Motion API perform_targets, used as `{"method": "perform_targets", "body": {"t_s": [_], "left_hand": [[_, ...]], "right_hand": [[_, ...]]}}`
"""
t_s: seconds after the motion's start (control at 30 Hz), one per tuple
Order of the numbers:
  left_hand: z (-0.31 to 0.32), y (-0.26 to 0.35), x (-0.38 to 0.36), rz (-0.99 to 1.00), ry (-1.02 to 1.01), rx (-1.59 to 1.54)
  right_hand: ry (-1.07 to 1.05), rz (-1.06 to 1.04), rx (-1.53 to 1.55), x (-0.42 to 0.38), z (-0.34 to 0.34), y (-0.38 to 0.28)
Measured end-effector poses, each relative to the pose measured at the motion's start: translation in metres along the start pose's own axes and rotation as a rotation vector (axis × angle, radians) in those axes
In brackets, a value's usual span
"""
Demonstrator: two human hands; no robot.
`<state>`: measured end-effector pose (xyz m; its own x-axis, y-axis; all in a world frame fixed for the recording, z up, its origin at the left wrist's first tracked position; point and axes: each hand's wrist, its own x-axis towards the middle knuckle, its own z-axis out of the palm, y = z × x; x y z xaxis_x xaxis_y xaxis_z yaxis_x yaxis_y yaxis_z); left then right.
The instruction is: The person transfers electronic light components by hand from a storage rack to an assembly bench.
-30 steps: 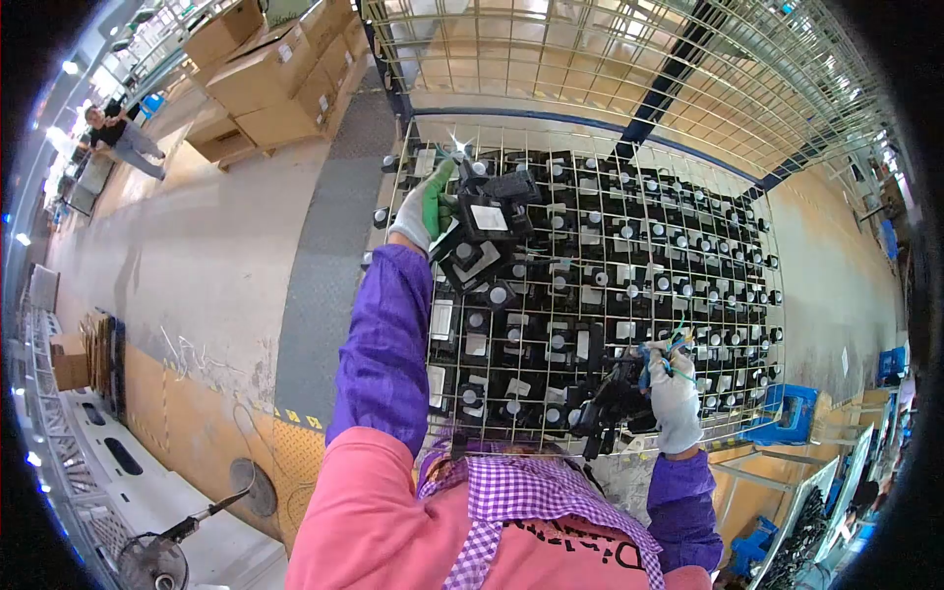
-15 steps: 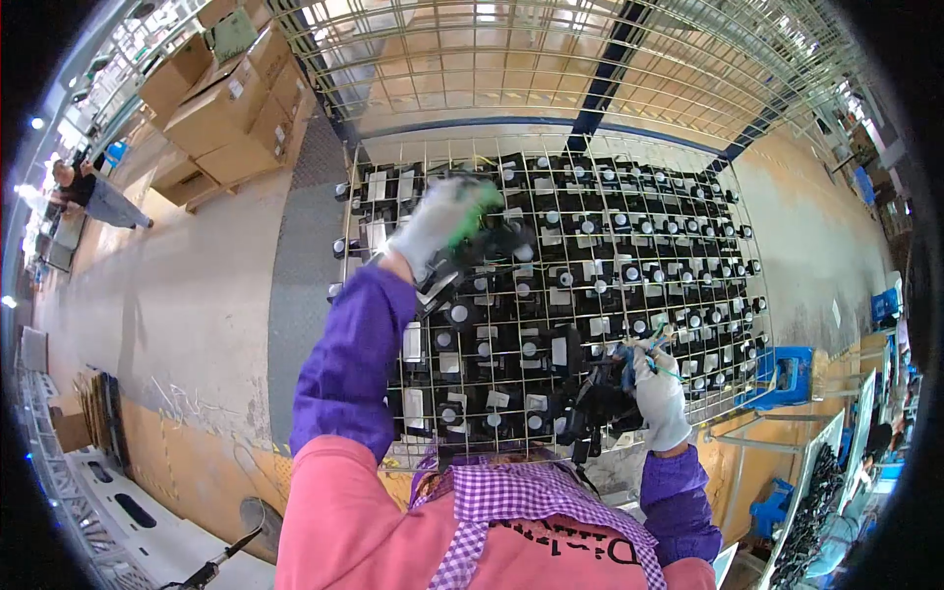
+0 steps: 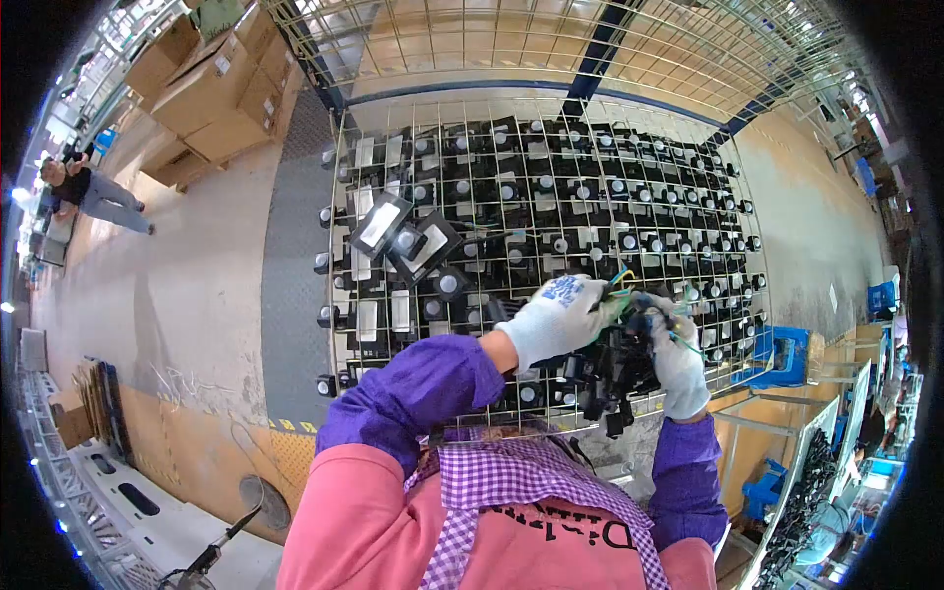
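Observation:
Both gloved hands meet over the front right of a wire mesh shelf (image 3: 462,285). My right hand (image 3: 678,364) is closed on a bundle of black parts (image 3: 619,379) with green-yellow and blue wires, which hangs below it. My left hand (image 3: 560,320) touches the wires at the top of the bundle, its fingers bent together; whether they grip a wire is too small to tell. Rows of black parts with round white tops (image 3: 585,192) cover the shelf. Two black pieces with white labels (image 3: 428,246) lie tilted across others at the left.
Tall mesh panels with blue posts (image 3: 595,59) rise behind the shelf. Cardboard boxes (image 3: 211,98) stand at the upper left, near a person (image 3: 93,192). A blue stool (image 3: 787,356) is at the right, beside a bench with black cables (image 3: 811,492).
My left hand has moved from the shelf's left back to the bundle beside my right hand. The black pieces it was over now lie tilted on the others.

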<state>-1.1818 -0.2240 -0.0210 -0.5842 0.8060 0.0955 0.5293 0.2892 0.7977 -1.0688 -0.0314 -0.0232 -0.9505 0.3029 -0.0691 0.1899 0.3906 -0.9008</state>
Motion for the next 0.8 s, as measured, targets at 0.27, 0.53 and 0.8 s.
{"method": "perform_targets", "body": {"t_s": [0.27, 0.53, 0.8], "left_hand": [[0.046, -0.067, 0.018, 0.699, -0.016, 0.707], [-0.047, -0.015, -0.019, -0.245, -0.471, -0.548], [-0.103, -0.102, 0.03, -0.7, -0.531, 0.922]], "right_hand": [[-0.027, -0.029, -0.513, -0.003, 0.044, -0.061], [0.212, -0.087, -0.387, -0.006, 0.06, -0.026], [0.248, -0.053, -0.377, -0.015, 0.065, -0.014]]}}
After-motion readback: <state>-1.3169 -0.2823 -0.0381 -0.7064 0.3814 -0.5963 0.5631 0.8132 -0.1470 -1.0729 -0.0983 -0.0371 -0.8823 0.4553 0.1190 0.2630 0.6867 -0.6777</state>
